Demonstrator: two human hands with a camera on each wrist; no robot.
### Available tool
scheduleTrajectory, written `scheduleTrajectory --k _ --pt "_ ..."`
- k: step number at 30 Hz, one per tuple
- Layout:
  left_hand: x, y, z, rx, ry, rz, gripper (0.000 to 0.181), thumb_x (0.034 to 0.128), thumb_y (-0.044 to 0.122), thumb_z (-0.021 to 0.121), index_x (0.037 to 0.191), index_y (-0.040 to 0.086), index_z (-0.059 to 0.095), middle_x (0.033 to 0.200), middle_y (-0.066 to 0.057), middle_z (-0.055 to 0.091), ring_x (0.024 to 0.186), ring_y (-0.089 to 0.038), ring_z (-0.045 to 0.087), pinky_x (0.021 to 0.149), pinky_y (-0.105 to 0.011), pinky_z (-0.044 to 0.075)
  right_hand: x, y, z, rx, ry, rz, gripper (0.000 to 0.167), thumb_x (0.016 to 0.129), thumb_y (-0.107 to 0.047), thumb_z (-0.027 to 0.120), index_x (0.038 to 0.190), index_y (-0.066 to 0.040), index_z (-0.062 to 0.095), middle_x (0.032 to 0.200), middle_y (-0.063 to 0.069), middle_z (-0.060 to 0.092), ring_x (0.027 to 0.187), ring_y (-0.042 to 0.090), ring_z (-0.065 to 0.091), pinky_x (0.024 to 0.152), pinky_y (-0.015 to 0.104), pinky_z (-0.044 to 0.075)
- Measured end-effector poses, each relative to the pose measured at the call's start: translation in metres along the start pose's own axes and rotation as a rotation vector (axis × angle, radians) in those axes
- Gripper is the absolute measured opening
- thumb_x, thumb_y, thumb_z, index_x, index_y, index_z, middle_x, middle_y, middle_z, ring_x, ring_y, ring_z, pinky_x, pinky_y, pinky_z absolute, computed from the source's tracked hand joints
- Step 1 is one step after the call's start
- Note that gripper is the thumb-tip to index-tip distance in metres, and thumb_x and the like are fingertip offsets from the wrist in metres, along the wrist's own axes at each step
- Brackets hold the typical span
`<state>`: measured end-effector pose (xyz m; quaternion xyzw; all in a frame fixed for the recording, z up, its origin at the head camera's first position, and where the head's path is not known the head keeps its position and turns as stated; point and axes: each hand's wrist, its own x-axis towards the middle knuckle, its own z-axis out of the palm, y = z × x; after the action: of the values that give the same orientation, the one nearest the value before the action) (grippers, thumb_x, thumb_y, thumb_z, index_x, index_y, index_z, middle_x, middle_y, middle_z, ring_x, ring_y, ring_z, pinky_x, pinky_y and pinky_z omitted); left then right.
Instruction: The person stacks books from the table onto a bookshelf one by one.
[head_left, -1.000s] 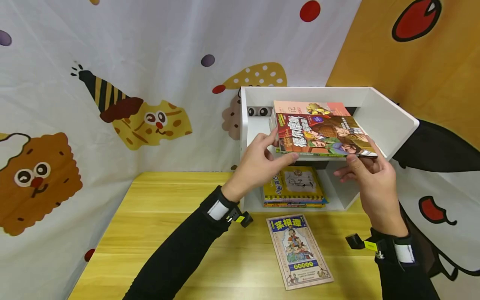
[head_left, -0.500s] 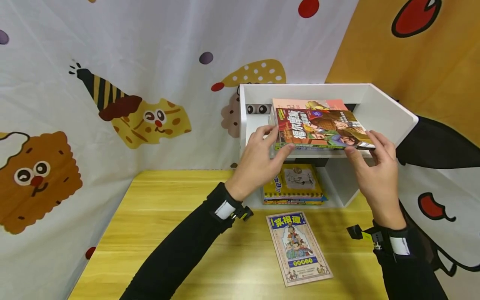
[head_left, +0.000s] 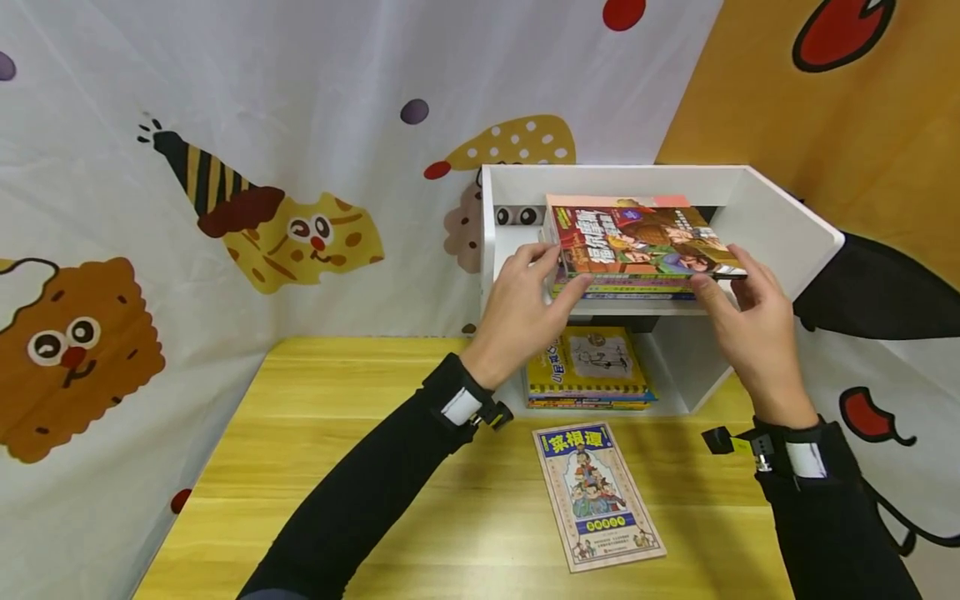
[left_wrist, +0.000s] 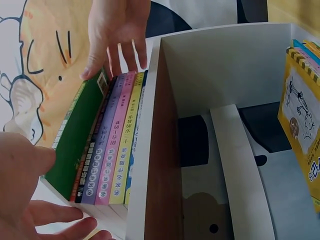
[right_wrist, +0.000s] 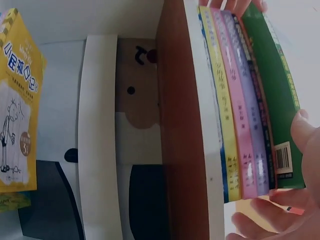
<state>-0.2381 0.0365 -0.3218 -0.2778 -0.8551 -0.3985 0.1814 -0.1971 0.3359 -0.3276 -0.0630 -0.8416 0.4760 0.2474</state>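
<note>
A comic book with a red-brown illustrated cover lies over a stack of books on the upper shelf. My left hand holds its left side, with the thumb at the front edge. At the right front corner, my right hand grips it between thumb and fingers. Both wrist views show the book's green back cover, its front edge tilted up from the stack. Purple, pink and yellow spines show under it. A pinkish book peeks out behind.
The white two-level shelf stands against a cartoon-printed curtain. Its lower level holds yellow-covered books. Another book lies flat on the wooden table in front.
The comic book has moved back over the stack, uncovering more of the spines at the front. Both hands have moved back slightly with it.
</note>
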Motion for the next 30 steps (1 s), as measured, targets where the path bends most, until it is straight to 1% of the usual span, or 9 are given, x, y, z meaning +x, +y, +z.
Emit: scheduleTrajectory --k 3,5,7,10,15,20,23,27,30 --pt "0.003 0.0 0.001 0.0 0.013 0.002 0.068 0.1124 0.05 0.062 0.161 0.002 0.054 0.166 -0.018 0.053 0.155 -0.033 0.051 0.13 -0.048 0.044 0.005 0.0 -0.002 -0.051 -0.023 0.036 0.077 0.108 -0.051 0.068 0.175 -0.032 0.034 0.181 0.009 0.032 0.167 0.036 0.036 0.135 0.053 0.034" --pt "0.005 0.0 0.002 -0.006 0.022 0.002 0.067 0.1125 0.048 0.063 0.16 0.002 0.055 0.165 -0.018 0.054 0.154 -0.033 0.052 0.13 -0.048 0.045 0.008 0.001 -0.002 -0.07 -0.028 0.053 0.077 0.107 -0.055 0.067 0.174 -0.034 0.034 0.182 0.006 0.032 0.165 0.035 0.039 0.134 0.051 0.038" --pt "0.006 0.0 0.003 -0.011 0.031 -0.003 0.066 0.1125 0.048 0.062 0.16 0.002 0.056 0.164 -0.018 0.055 0.153 -0.033 0.053 0.129 -0.047 0.045 0.011 0.001 -0.002 -0.059 -0.027 0.057 0.076 0.107 -0.054 0.068 0.173 -0.035 0.036 0.181 0.005 0.033 0.162 0.032 0.042 0.133 0.046 0.041" --pt "0.008 0.0 0.005 -0.024 0.044 -0.01 0.064 0.1129 0.048 0.061 0.159 0.004 0.058 0.164 -0.018 0.057 0.152 -0.032 0.055 0.129 -0.048 0.046 0.016 0.002 0.0 -0.035 -0.027 0.056 0.074 0.106 -0.054 0.069 0.172 -0.036 0.041 0.179 0.008 0.036 0.159 0.031 0.044 0.133 0.043 0.041" --pt "0.013 -0.002 0.007 -0.043 0.073 -0.003 0.055 0.114 0.045 0.06 0.155 0.009 0.064 0.159 -0.015 0.064 0.147 -0.032 0.06 0.126 -0.047 0.047 0.022 0.0 0.005 -0.038 -0.034 0.065 0.072 0.105 -0.059 0.068 0.17 -0.04 0.042 0.179 0.009 0.036 0.162 0.037 0.042 0.133 0.051 0.04" --pt "0.015 -0.002 0.009 -0.029 0.087 -0.015 0.052 0.1144 0.043 0.06 0.154 0.01 0.065 0.157 -0.013 0.067 0.145 -0.03 0.062 0.125 -0.045 0.049 0.024 -0.002 0.007 -0.024 -0.041 0.073 0.073 0.104 -0.061 0.069 0.169 -0.043 0.042 0.178 0.006 0.039 0.161 0.037 0.044 0.133 0.054 0.041" --pt "0.016 -0.002 0.011 -0.022 0.1 -0.028 0.054 0.1142 0.042 0.061 0.156 0.007 0.063 0.157 -0.014 0.067 0.145 -0.029 0.063 0.125 -0.044 0.05 0.026 -0.003 0.009 -0.033 -0.039 0.072 0.071 0.104 -0.062 0.068 0.168 -0.045 0.044 0.176 0.006 0.043 0.153 0.031 0.048 0.128 0.046 0.047" --pt "0.017 -0.003 0.012 -0.024 0.114 -0.036 0.055 0.1142 0.04 0.062 0.157 0.005 0.061 0.156 -0.015 0.067 0.144 -0.03 0.064 0.123 -0.044 0.051 0.028 -0.002 0.01 -0.057 -0.036 0.063 0.069 0.104 -0.063 0.067 0.167 -0.047 0.045 0.171 0.009 0.048 0.14 0.025 0.054 0.114 0.036 0.054" --pt "0.018 -0.003 0.013 -0.029 0.121 -0.033 0.052 0.1142 0.039 0.062 0.155 0.007 0.063 0.156 -0.014 0.068 0.142 -0.029 0.065 0.122 -0.044 0.052 0.029 -0.002 0.01 -0.054 -0.049 0.066 0.07 0.104 -0.064 0.066 0.168 -0.047 0.042 0.171 0.01 0.048 0.14 0.026 0.055 0.118 0.041 0.054"
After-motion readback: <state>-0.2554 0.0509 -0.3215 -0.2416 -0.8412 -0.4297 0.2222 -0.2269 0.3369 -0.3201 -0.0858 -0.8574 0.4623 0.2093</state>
